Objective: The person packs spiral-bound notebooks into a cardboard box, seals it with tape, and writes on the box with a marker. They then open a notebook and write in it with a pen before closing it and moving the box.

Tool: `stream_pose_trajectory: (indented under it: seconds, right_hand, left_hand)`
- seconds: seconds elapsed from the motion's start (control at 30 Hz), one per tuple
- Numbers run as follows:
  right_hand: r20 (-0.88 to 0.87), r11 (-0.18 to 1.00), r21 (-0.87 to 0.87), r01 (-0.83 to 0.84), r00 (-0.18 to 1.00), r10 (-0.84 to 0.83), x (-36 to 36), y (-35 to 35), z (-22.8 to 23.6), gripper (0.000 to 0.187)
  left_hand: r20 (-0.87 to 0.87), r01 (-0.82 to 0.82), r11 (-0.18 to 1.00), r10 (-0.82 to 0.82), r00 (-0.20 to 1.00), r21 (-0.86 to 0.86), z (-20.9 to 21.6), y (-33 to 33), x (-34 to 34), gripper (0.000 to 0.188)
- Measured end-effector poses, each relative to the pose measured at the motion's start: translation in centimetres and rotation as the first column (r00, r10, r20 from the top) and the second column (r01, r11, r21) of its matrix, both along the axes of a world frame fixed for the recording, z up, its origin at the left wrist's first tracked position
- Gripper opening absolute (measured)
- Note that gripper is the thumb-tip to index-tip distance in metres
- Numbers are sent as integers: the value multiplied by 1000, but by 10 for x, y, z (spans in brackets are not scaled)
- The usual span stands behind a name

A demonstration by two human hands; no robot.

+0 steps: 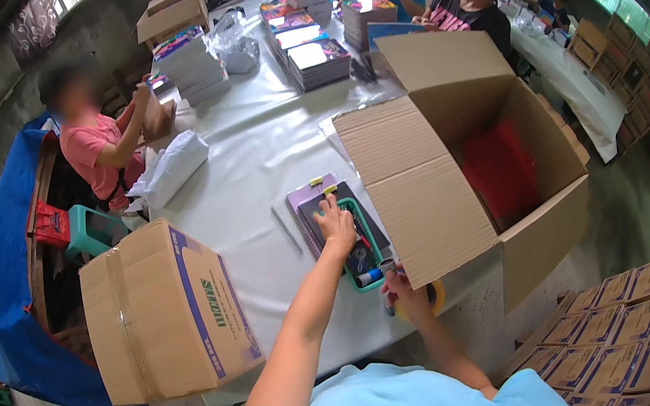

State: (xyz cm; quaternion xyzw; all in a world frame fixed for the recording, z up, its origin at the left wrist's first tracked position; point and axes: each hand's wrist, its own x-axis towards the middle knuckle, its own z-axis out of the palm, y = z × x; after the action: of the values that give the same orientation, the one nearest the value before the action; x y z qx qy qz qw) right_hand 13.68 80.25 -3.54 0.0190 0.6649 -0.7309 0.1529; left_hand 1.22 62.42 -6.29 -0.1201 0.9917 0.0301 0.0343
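Note:
My left hand (334, 223) reaches over a green plastic basket (375, 239) and a stack of spiral notebooks (304, 219). Its fingers stretch forward, the tips at a small yellow piece (330, 190) on the purple notebook cover. A second yellow piece (315, 182) lies just beyond. In the basket are a blue cylinder (369, 278), something red and other small items. At the basket's near end, my right hand (407, 293) closes around a short grey cylinder (387, 265). Beside that hand shows a yellow ring like a tape roll (437, 297), partly hidden.
An open cardboard box (414, 181) with red material inside stands close on the right. A taped carton (148, 313) sits left. A loose spiral coil (286, 230) lies beside the notebooks. Book stacks (319, 65) and several people are farther back; stacked cartons (613, 328) stand lower right.

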Motion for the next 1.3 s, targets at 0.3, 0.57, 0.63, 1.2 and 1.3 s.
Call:
stream_pose_trajectory:
  seconds: [0.3, 0.57, 0.63, 1.2, 1.3]
  right_hand:
    - [70, 918, -357, -173, 975, 211, -6, 4, -9, 28]
    - [-107, 214, -895, -390, 656, 747, 3, -115, 113, 38]
    - [-34, 102, -972, -210, 560, 828, 11, -140, 107, 38]
    - [-199, 455, -792, -407, 877, 438, 81, -207, 77, 28]
    - [-563, 541, -601, -588, 792, 235, 88, -230, 161, 40]
  left_hand:
    - [-176, 111, 191, 368, 913, 975, 45, -25, 43, 11]
    - [-176, 278, -111, 542, 822, 954, 220, -86, 263, 15]
    - [-261, 379, -44, 651, 713, 924, 234, -100, 311, 19]
    - [-371, 374, 252, 883, 288, 892, 224, -210, 546, 16]
    - [-312, 449, 166, 910, 273, 878, 217, -236, 571, 14]
